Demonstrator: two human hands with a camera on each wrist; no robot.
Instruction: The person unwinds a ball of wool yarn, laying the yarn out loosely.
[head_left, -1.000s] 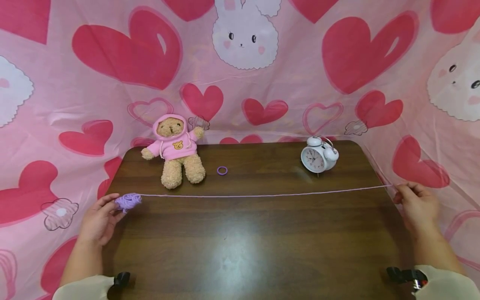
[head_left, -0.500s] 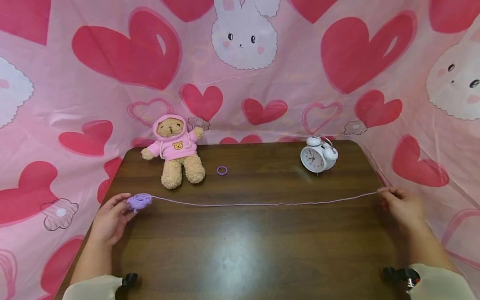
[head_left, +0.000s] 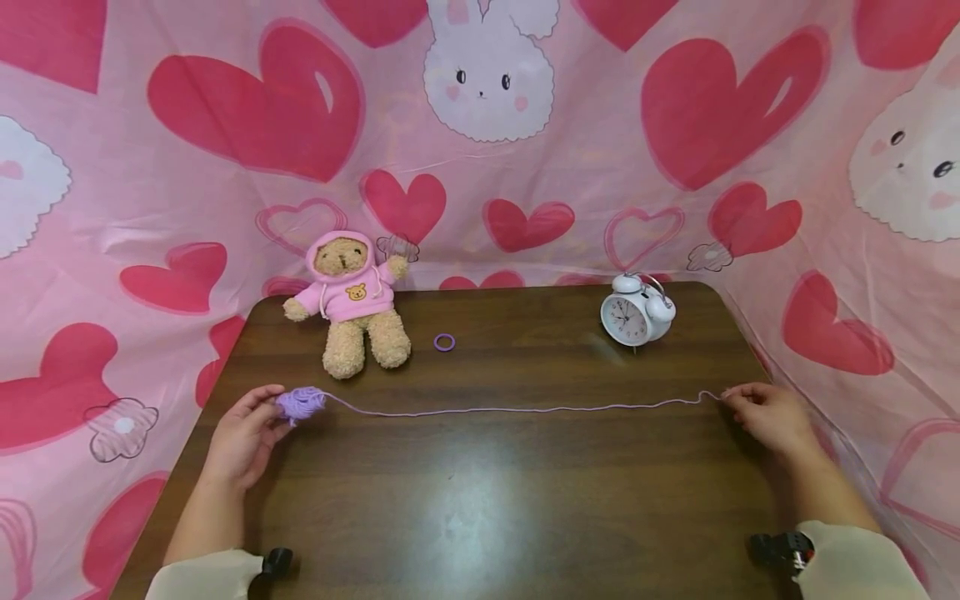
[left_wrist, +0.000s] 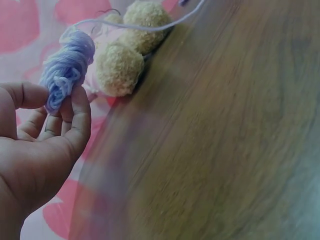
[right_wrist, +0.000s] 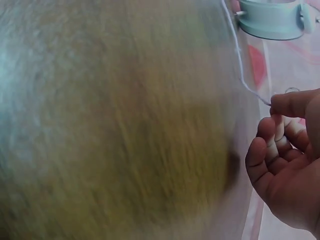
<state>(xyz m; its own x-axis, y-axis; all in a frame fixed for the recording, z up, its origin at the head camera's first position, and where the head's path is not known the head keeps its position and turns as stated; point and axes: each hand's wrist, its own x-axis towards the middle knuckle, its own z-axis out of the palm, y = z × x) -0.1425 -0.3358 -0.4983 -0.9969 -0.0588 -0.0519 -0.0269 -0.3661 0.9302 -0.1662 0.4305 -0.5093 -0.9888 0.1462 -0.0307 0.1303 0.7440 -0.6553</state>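
Note:
A small bundle of purple yarn (head_left: pixel 302 403) is pinched between the thumb and fingers of my left hand (head_left: pixel 246 437), over the left side of the table. In the left wrist view the wound strands of the yarn bundle (left_wrist: pixel 67 65) stick up past the fingertips. From it a single yarn strand (head_left: pixel 480 410) runs across to the right, sagging, with a small kink near its right end. My right hand (head_left: pixel 772 419) pinches that end between thumb and forefinger. The right wrist view shows the strand (right_wrist: pixel 239 60) leading away from those fingertips, the other fingers loosely bent.
A teddy bear (head_left: pixel 351 304) in a pink hoodie sits at the back left of the wooden table (head_left: pixel 480 492). Beside it lies a purple ring (head_left: pixel 445 342). A white twin-bell alarm clock (head_left: pixel 637 310) stands back right. Pink heart-print cloth (head_left: pixel 510 175) surrounds the table.
Both hands have moved inward, the left one rightward with the yarn bundle, the right one leftward and slightly lower. The strand, nearly straight before, has gone slack and dropped.

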